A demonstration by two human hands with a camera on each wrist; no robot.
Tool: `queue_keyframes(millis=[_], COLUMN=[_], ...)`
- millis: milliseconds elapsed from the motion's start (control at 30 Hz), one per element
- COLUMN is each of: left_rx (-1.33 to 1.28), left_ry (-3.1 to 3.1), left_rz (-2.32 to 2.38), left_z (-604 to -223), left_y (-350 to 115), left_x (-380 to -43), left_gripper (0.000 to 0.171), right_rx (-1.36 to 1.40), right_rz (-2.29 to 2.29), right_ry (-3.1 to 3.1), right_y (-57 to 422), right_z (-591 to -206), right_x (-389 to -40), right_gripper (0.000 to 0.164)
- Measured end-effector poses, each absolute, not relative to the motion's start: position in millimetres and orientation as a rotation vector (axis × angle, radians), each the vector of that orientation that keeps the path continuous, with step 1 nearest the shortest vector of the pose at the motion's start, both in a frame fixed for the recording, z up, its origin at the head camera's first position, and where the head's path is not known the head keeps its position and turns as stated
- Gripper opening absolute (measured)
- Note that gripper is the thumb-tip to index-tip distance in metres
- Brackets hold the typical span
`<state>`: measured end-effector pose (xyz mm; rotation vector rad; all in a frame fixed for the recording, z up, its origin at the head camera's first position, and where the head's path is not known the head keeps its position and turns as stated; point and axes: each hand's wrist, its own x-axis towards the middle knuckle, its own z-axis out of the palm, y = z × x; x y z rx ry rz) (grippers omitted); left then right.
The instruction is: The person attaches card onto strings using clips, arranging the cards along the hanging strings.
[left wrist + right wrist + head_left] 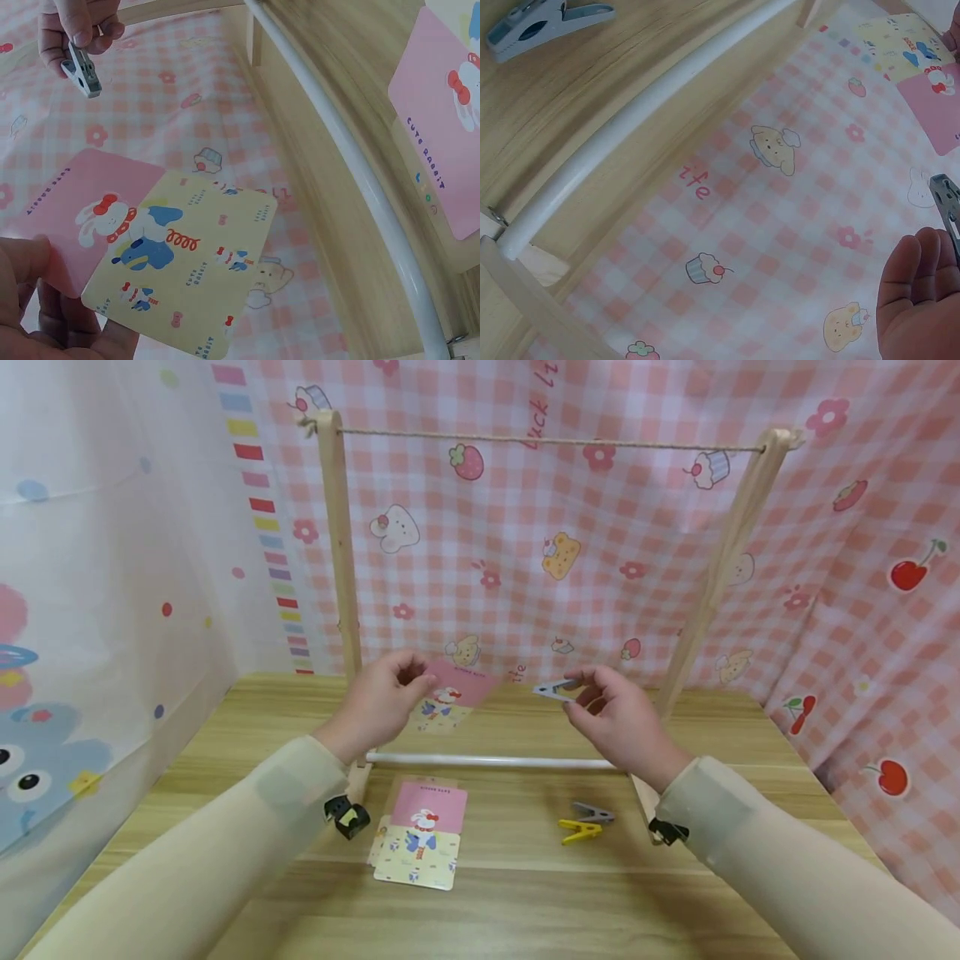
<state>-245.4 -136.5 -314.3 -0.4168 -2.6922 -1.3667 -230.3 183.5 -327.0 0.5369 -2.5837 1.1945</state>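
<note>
Between thumb and fingers, my left hand [385, 697] pinches the edge of a pink and yellow rabbit card [454, 689]. The card is raised above the table, and its printed face shows fully in the left wrist view [142, 240]. Across from it, my right hand [617, 717] grips a grey clothespin [553, 690] by its handle ends, the nose pointing toward the card. Card and clothespin are apart. Below lie a second rabbit card [420, 835] on top of other cards, and a grey clothespin [593, 812] beside a yellow clothespin [581, 832].
A wooden frame stands on the table, with a left post [341, 543], a right post [723, 560] and a twine line [547, 440] stretched between their tops. A white rod [487, 762] joins the posts low down. Checked cloth [637, 510] hangs behind.
</note>
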Motion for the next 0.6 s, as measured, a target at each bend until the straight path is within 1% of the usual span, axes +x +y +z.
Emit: queue_keyframes(millis=[600], left_rx=[-0.366], left_ry=[-2.612], left_rz=[-1.459], left_z=[-304.2], left_y=[-143.3], left_x=[-243.6], left_gripper=[0.013], right_rx=[0.527], right_rz=[1.218], right_ry=[-2.564], right_y=[176.2], right_z=[-316.6], right_x=[-230.4], right_gripper=[0.032])
